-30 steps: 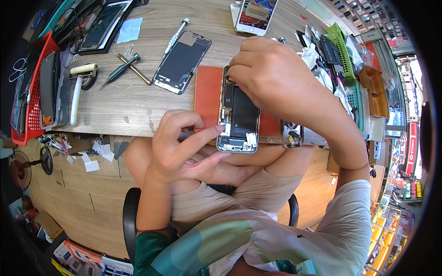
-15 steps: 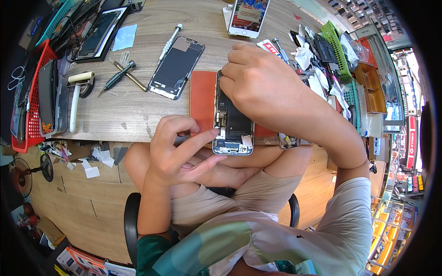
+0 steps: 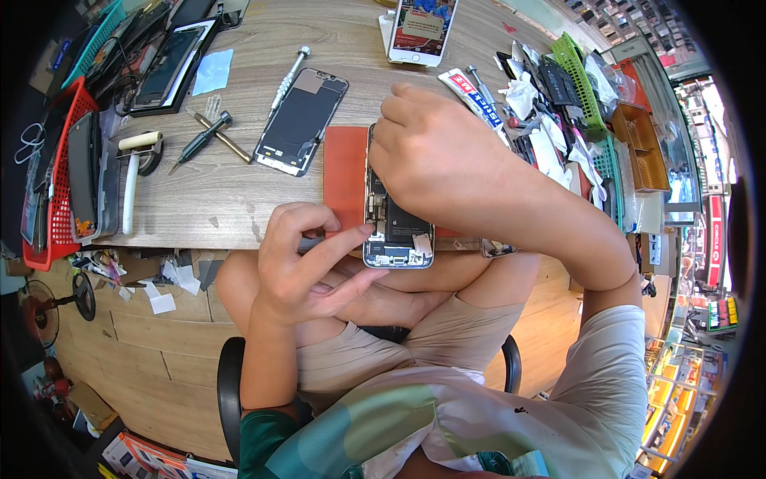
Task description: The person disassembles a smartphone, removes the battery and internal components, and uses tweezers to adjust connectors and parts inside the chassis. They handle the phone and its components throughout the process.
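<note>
An opened smartphone [image 3: 405, 227] lies at the table's front edge with its battery and boards bare, partly on a red-brown mat [image 3: 345, 184]. At its lower left side my left hand [image 3: 299, 251] grips it, index fingertip on the edge and thumb near the bottom corner. My right hand [image 3: 427, 148] is curled over the phone's upper part. Its fingertips are hidden behind the hand, so what they hold cannot be made out. Left of the mat lies a detached phone screen [image 3: 299, 122], back side up.
Left of the screen are a silver screwdriver [image 3: 289, 80], a dark screwdriver [image 3: 201, 137] crossing a brass-coloured one, and a white roller [image 3: 132, 188]. A red basket [image 3: 60, 207] stands far left. An upright phone [image 3: 416, 36], a glue tube [image 3: 472, 97] and a green basket [image 3: 581, 88] sit beyond.
My right hand has shifted slightly down and left over the phone, exposing more of the glue tube. My left hand keeps its grip. The whole view has shifted a little.
</note>
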`<state>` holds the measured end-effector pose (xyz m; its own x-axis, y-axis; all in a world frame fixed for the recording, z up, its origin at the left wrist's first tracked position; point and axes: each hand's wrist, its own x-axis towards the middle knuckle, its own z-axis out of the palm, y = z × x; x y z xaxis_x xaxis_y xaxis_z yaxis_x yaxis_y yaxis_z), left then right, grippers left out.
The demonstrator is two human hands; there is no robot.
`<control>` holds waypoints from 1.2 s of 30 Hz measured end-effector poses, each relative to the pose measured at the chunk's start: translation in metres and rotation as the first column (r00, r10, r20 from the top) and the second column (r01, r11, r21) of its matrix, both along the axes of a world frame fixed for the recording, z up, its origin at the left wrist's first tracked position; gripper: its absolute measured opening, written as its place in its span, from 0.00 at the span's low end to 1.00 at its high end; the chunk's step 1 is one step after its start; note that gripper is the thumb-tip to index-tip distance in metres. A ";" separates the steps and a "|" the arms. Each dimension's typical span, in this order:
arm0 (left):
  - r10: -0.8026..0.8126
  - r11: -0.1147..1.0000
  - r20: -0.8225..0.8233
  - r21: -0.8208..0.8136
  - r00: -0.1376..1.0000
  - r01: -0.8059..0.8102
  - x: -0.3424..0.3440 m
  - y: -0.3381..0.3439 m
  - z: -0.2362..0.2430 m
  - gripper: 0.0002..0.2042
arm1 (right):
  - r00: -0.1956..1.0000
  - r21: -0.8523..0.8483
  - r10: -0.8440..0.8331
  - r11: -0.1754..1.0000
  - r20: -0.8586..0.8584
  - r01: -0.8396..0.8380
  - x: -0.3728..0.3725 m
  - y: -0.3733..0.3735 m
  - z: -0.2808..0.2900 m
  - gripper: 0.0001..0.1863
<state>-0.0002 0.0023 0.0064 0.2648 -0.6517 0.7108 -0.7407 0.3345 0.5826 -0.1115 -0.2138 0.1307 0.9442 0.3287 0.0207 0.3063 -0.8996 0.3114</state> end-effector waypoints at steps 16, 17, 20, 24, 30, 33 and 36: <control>-0.027 0.999 0.036 -0.022 0.999 0.028 0.003 0.000 -0.003 0.28 | 0.989 0.237 -0.029 0.971 0.145 -0.006 0.004 -0.022 0.004 0.04; -0.024 0.999 0.039 -0.020 0.999 0.024 0.004 0.000 -0.003 0.28 | 0.990 0.254 -0.035 0.967 0.134 0.000 0.005 -0.021 0.005 0.04; -0.030 0.999 0.039 -0.025 0.999 0.031 0.004 -0.001 -0.003 0.29 | 0.992 0.281 -0.067 0.959 0.111 0.033 0.007 -0.022 0.008 0.04; -0.031 0.999 0.040 -0.029 0.999 0.032 0.004 -0.002 -0.002 0.29 | 0.989 0.324 -0.112 0.943 0.098 0.075 0.009 -0.022 0.009 0.04; -0.032 0.999 0.042 -0.026 0.999 0.033 0.004 -0.002 0.000 0.28 | 0.992 0.249 -0.128 0.961 0.016 0.120 0.011 -0.017 0.018 0.04; -0.012 0.999 0.011 -0.039 1.000 0.012 0.002 -0.003 0.001 0.27 | 0.989 0.189 -0.139 0.971 -0.059 0.148 0.008 -0.012 0.021 0.05; -0.003 0.999 -0.002 -0.038 1.000 0.003 0.002 -0.003 0.001 0.26 | 0.991 0.151 -0.124 0.980 -0.039 0.129 0.007 -0.010 0.016 0.05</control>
